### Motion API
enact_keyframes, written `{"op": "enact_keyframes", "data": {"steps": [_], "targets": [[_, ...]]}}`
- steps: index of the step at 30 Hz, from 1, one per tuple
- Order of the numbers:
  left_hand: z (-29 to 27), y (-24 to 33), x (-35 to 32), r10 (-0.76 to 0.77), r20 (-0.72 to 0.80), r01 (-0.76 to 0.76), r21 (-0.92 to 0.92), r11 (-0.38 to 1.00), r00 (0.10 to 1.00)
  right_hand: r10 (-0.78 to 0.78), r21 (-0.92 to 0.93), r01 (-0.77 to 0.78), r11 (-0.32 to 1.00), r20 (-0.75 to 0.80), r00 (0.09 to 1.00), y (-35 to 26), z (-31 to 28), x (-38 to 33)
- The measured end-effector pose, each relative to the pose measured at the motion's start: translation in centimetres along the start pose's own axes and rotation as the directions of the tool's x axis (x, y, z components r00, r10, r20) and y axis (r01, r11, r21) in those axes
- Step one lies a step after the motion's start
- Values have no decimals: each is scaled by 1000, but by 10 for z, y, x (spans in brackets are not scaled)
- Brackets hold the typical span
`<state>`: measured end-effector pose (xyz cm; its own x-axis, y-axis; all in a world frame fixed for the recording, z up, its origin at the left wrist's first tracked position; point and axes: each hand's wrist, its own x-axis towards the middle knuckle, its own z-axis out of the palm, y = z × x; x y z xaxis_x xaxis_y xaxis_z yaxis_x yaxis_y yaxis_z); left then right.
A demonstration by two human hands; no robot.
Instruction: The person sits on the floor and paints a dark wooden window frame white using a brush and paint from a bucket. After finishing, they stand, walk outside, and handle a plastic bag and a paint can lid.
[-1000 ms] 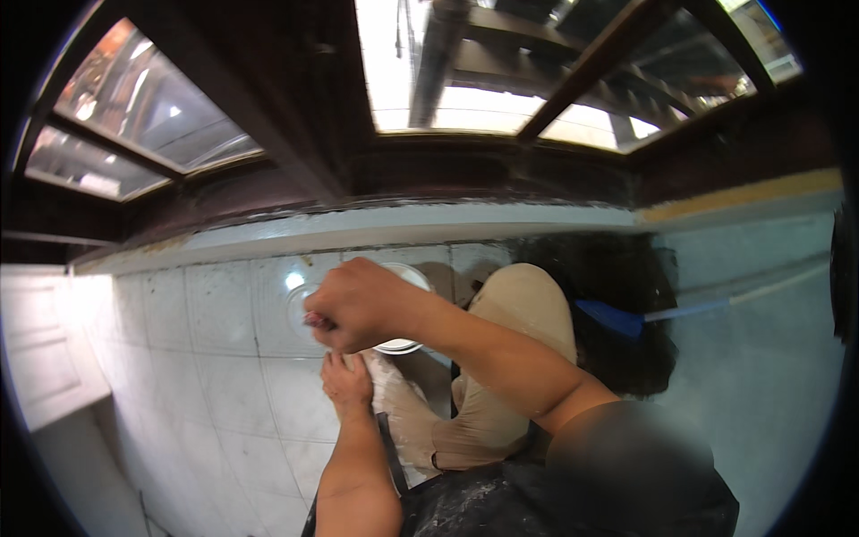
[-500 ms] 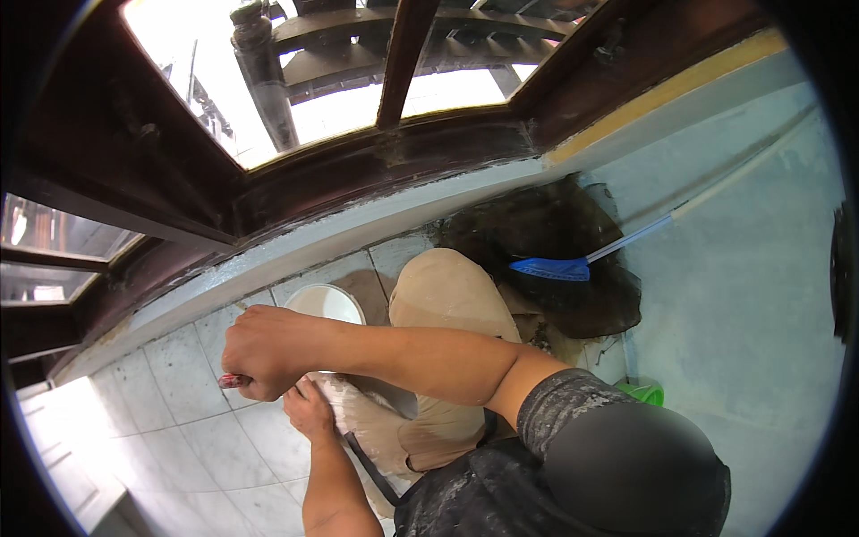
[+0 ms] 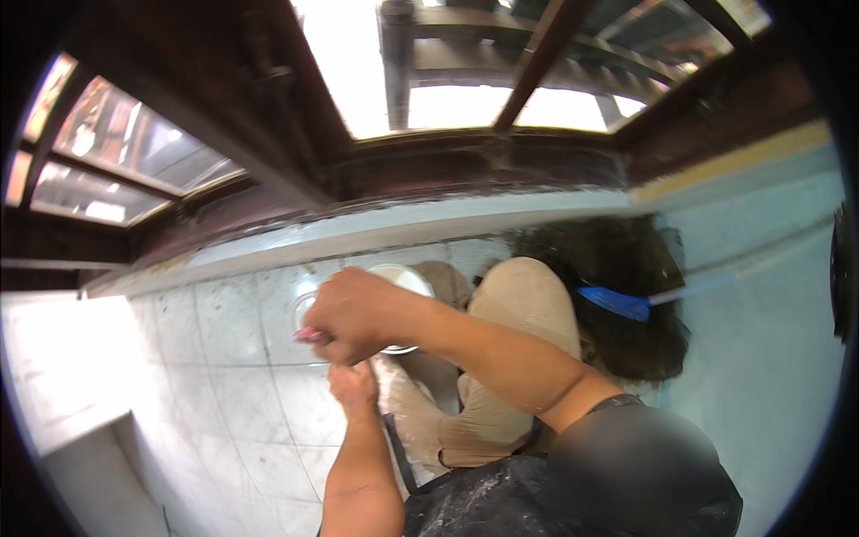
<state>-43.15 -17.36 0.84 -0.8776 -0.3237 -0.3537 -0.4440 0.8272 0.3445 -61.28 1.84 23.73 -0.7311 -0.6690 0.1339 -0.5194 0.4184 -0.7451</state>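
My right hand (image 3: 351, 315) is closed in a fist, its arm stretched across my front to the left. A small reddish end of a handle-like thing (image 3: 310, 336) sticks out of that fist; its other end is hidden. Just below it, my left hand (image 3: 354, 387) is by my lower leg with its fingers curled; the right hand partly covers it, and I cannot see what it holds, if anything. Behind the right hand stands a white bucket (image 3: 413, 280). A round pale rim (image 3: 299, 309) shows at the fist's left, mostly covered.
A blue broom (image 3: 617, 302) with a long pale handle leans on the light blue wall (image 3: 761, 376) at right, over a dark patch (image 3: 649, 259). Dark wooden window frames (image 3: 483, 161) and a pale ledge (image 3: 429, 213) run ahead. White tiles (image 3: 224, 327) cover the floor.
The view has turned, so the window, bucket and broom sit farther right. A round rim now shows beside my right fist. That hand still grips the reddish-ended thing.
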Motion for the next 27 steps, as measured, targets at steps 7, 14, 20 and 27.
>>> {"op": "enact_keyframes", "data": {"steps": [7, 14, 20, 27], "targets": [[4, -8, 6, -111, 57, 110, 20, 994, 992, -40, 90, 36, 995, 36, 999, 1, -1, 6], [-2, 1, -2, -182, 60, 179, 48, 983, 982, -36, 113, 30, 993, 54, 998, 3, 5, 9], [-8, 7, 0, -229, 96, 228, 23, 973, 969, -24, 141, 15, 990, 66, 998, 5, 3, 13], [-12, 9, 2, -230, 108, 230, 17, 973, 967, -24, 144, 14, 989, 69, 997, 8, 1, 19]]}}
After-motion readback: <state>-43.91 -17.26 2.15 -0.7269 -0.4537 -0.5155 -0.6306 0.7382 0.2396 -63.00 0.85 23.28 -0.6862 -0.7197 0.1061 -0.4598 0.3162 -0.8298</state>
